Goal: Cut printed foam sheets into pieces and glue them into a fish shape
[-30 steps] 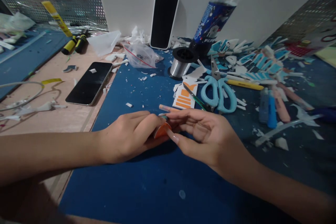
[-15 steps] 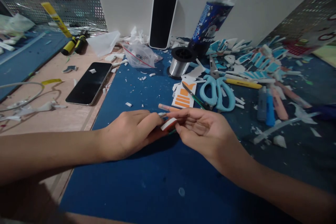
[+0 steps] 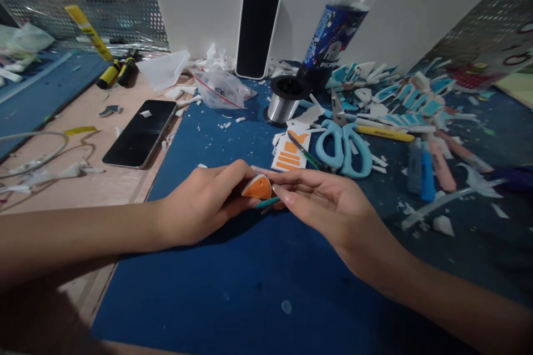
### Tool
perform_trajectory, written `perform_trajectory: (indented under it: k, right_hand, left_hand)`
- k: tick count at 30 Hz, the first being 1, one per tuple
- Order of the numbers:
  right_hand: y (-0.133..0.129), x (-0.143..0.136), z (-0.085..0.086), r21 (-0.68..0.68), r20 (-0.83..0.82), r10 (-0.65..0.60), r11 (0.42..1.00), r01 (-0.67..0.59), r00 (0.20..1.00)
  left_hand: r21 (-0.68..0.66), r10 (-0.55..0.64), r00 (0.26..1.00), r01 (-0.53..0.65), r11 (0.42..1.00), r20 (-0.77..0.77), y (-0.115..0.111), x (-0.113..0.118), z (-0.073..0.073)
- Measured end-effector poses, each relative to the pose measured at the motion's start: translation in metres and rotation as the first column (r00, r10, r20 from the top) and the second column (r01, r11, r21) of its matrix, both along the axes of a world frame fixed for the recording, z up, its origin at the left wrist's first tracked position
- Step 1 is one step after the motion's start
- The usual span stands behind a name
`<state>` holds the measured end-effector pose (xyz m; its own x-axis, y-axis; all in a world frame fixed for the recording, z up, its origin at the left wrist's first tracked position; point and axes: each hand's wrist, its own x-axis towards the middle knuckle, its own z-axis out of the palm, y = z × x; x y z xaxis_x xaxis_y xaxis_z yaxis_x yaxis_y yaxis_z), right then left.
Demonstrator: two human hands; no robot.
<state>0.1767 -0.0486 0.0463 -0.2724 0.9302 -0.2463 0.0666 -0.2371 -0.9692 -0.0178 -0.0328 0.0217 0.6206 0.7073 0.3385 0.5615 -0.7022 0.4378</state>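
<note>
Meeting above one blue mat (image 3: 187,299) in the head view, two bare hands close around one small orange-and-white piece (image 3: 258,187). It lies between the fingertips, its flat orange face toward the near side. The left hand (image 3: 204,202) holds it between narrowed fingers. The right hand (image 3: 333,199) has its thumb and forefinger narrowly apart at the piece's right end; whether they grip it, I cannot tell. One green rod (image 3: 267,202) shows just beneath the piece, partly hidden by the hands.

Beyond the hands lies one white card (image 3: 291,150) with orange shapes, with one pair of light-blue scissors (image 3: 345,150) to its right. Farther off stand one wire spool (image 3: 283,109) and one tilted bottle (image 3: 333,39). Of two phones, one upright phone (image 3: 257,33) leans at the far side; one flat phone (image 3: 139,134) lies left of the mat. Three markers (image 3: 427,173) lie to the right, near one yellow tool (image 3: 385,133).
</note>
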Motion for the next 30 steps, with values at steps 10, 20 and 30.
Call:
perform_trajectory:
  k: [10,20,30]
  right_hand:
    - [0.008,0.015,-0.004,0.576,0.535,-0.159,0.787,-0.221,0.830]
    - [0.025,0.030,-0.016,0.465,0.866,-0.095,0.510,-0.724,0.490]
    - [0.010,0.019,0.017,0.146,0.467,0.603,0.669,-0.729,0.647]
  left_hand:
    - [0.358,-0.084,0.946,0.199,0.912,-0.312,0.008,-0.004,0.005]
    - [0.397,-0.138,0.931,0.274,0.876,-0.338,0.026,-0.011,0.002]
    - [0.415,-0.164,0.985,0.173,0.893,-0.059,0.018,-0.009,0.005]
